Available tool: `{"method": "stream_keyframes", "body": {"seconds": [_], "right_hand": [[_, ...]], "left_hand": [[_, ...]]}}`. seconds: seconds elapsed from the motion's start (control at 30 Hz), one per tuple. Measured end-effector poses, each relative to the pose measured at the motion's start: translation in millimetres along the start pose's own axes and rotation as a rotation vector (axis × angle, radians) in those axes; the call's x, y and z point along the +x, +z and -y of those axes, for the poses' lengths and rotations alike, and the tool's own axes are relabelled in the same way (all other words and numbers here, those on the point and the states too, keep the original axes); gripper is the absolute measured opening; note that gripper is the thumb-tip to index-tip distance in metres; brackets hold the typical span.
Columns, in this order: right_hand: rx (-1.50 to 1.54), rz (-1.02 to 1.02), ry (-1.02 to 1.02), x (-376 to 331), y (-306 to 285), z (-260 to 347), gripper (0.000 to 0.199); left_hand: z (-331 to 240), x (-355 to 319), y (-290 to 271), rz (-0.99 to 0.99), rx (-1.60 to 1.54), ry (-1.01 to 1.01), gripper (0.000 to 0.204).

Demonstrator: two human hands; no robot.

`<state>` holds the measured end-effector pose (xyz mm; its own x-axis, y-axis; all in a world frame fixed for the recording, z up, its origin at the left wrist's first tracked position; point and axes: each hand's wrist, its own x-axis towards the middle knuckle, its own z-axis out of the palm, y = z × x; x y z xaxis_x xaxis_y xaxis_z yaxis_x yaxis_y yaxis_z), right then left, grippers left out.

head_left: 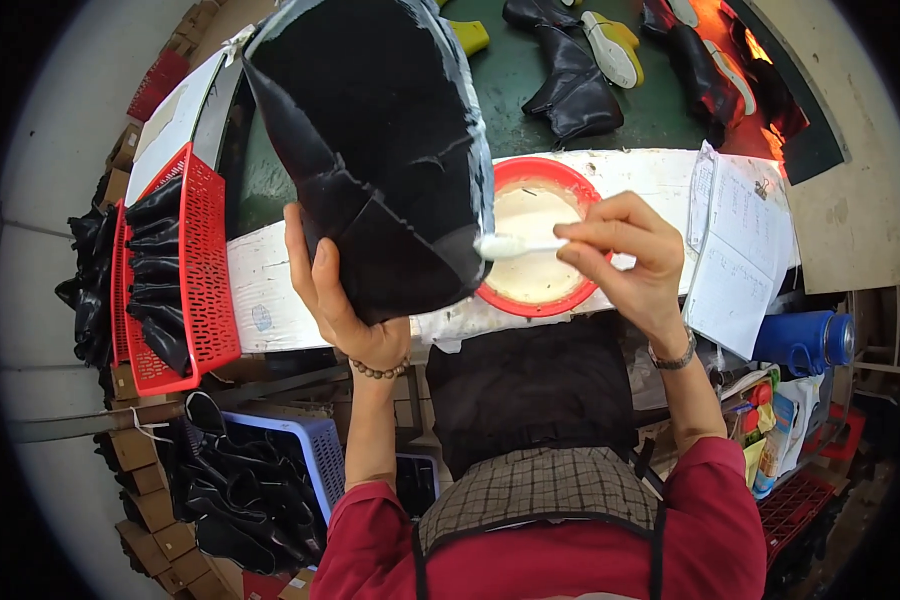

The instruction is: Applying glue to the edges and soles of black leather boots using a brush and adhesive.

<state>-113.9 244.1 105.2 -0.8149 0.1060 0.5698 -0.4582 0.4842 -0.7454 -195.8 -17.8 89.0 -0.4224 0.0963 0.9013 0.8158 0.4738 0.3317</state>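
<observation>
My left hand [345, 315] is wrapped round the lower end of a large black leather boot upper [370, 150], holding it up over the bench. A whitish coating runs along the upper's right and top edges. Between the thumb and fingers of my right hand [635, 255] is a small white brush [505, 246], much like a toothbrush. Its head meets the lower right edge of the upper. Just below the brush stands a round red bowl [545, 307] with creamy white liquid in it, partly hidden by the upper and my right hand.
Left of the bench stands a red basket [210, 290] of black leather pieces; a blue basket [320, 460] holds more below. Black boots [580, 90] lie on the green surface [490, 90] beyond, near an orange glow. At right are an open notebook [735, 260] and a blue flask [800, 340].
</observation>
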Motion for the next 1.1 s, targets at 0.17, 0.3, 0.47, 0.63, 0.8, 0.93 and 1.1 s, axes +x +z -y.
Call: {"method": "stream_keyframes", "body": {"seconds": [0.17,0.3,0.47,0.63,0.8,0.93,1.1], "right_hand": [[0.050,0.108,0.096,-1,-6,15,0.019],[0.029,0.174,0.280,7,-6,-5,0.011],[-0.884,0.348,0.114,-7,-9,-60,0.013],[-0.902,0.301,0.070,-5,-17,-47,0.013],[-0.497,0.184,0.215,5,-32,-32,0.010],[-0.025,0.097,0.027,29,-16,-16,0.015],[-0.150,0.251,-0.025,19,-23,-20,0.019]], "left_hand": [[15,0,5,0.054,0.052,0.117,0.069],[22,-1,-2,0.125,0.136,0.067,0.061],[32,10,-39,0.155,-0.228,-0.500,0.068],[83,-29,-105,0.194,-0.577,-0.845,0.041],[74,-17,-103,0.380,-0.789,-1.065,0.030],[73,-22,-98,0.440,-0.881,-1.130,0.028],[90,-32,-103,0.255,-1.126,-1.184,0.042]]}}
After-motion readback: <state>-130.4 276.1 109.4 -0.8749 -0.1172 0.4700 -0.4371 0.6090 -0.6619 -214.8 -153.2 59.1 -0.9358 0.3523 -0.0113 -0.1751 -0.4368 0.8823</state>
